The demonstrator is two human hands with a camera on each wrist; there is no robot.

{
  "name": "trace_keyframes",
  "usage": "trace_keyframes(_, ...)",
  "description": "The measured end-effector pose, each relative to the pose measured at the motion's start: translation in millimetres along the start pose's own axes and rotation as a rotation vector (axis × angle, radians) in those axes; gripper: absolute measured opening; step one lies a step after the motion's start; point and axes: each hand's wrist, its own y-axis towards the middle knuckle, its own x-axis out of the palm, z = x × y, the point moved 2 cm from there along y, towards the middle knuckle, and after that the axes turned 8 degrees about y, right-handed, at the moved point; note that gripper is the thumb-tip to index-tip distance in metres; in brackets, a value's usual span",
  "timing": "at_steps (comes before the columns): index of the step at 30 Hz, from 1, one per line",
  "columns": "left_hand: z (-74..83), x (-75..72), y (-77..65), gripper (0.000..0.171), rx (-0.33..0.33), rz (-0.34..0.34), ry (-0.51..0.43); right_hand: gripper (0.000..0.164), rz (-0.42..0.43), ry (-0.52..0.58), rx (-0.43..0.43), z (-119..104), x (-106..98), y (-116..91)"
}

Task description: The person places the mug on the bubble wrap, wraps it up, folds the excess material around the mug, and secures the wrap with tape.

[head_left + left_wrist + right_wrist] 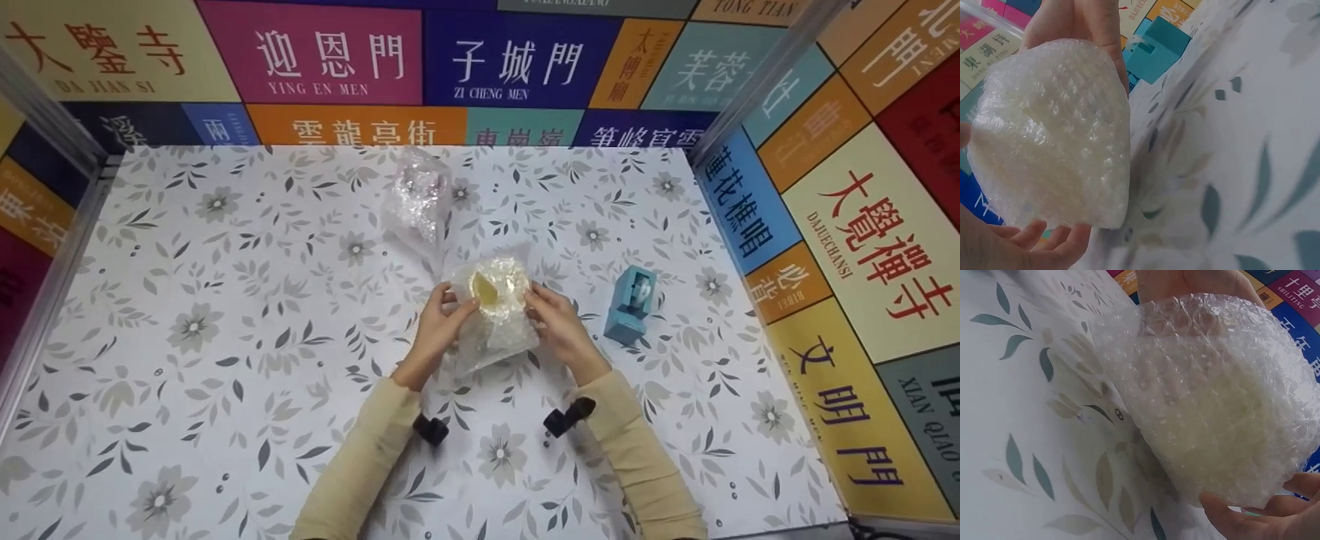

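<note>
Head view shows a flowered table; above its middle the left hand and right hand both grasp a bubble-wrap bundle, with a blue tape dispenser just right.

A tabletop covered in white cloth printed with grey leaves and flowers fills the scene. Along its far, left and right edges stand wall panels of bright coloured blocks bearing Chinese characters.
</note>
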Motion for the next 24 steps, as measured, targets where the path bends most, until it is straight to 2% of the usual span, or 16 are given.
trace_keyframes(8,29.6,10.4,39.5,0.068,-0.079,-0.035,-0.041,0.045,0.047,-0.027,-0.038,-29,-5,20)
trace_keyframes(13,45.5,14.7,65.6,0.068,-0.144,-0.057,-0.09,0.047,0.098,-0.045,-0.021,-45,-6,37)
trace_keyframes(17,56.6,20.2,84.4,0.069,-0.195,-0.063,-0.121,0.048,0.124,-0.013,-0.009,-56,-7,51)
trace_keyframes(24,68.4,30.7,110.5,0.068,-0.218,-0.076,-0.138,0.047,0.174,-0.005,0.004,-69,-14,74)
